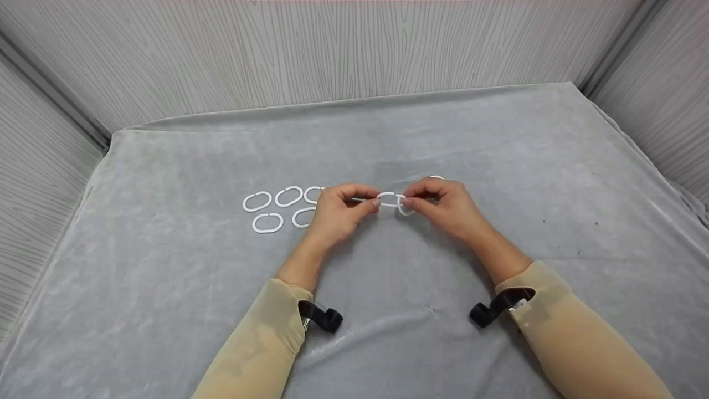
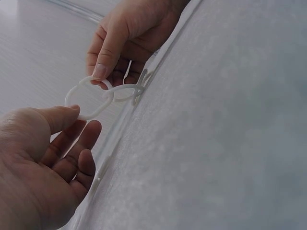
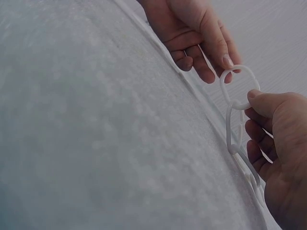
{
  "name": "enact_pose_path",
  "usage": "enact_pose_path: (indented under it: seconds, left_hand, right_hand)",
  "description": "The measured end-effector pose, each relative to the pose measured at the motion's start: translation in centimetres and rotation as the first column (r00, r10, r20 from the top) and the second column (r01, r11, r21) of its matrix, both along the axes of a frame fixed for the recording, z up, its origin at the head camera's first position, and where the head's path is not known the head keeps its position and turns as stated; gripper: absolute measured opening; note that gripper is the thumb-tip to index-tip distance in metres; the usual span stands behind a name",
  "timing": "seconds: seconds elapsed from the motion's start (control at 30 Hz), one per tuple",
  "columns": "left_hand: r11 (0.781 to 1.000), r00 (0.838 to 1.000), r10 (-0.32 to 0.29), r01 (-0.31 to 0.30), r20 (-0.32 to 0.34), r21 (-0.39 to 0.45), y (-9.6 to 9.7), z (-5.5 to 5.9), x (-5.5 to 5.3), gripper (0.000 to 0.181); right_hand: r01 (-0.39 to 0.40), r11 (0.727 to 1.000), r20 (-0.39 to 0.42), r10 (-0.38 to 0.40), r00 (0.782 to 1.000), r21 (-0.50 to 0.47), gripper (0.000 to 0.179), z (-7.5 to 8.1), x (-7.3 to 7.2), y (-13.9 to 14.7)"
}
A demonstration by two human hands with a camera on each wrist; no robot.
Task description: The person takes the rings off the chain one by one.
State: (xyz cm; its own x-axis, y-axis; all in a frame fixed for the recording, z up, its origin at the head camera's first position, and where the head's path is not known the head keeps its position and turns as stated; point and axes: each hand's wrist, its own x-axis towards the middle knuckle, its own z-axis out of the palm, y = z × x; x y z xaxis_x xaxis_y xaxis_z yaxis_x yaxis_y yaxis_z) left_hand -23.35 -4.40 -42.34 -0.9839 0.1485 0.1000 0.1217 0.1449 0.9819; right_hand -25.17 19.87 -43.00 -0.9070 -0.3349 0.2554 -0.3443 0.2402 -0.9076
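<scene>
My left hand pinches a white oval link between thumb and fingertips, raised off the cloth. The right hand grips the same link near its other end, thumb on it. Through that end passes a second white link, hanging below the right fingers. More linked pieces trail from it, partly hidden by the right hand. In the head view a bit of white plastic shows just beyond the right knuckles.
Several loose white oval links lie on the grey cloth left of the left hand, some partly covered by it. Pale wood-grain panels stand behind and at both sides. A black wrist mount sticks out from each sleeve.
</scene>
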Motion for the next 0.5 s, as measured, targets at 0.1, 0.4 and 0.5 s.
enact_pose_path:
  seconds: [0.1, 0.4, 0.5]
  left_hand:
    - [1.000, 1.000, -0.001, 0.001, -0.006, -0.003, -0.02, -0.14, -0.09, 0.014]
    - [0.999, 0.999, 0.033, -0.033, 0.003, 0.015, -0.01, -0.06, -0.06, 0.016]
    - [0.999, 0.999, 0.039, -0.039, 0.006, 0.020, -0.03, -0.06, -0.02, 0.015]
  right_hand:
    - [-0.003, 1.000, 0.005, 0.003, 1.000, 0.005, 0.010, 0.03, -0.01, 0.03]
    - [0.066, 0.996, -0.056, -0.062, 0.996, 0.068, 0.013, -0.17, -0.19, 0.19]
    - [0.101, 0.991, -0.076, -0.094, 0.993, 0.089, 0.014, -0.35, -0.29, 0.23]
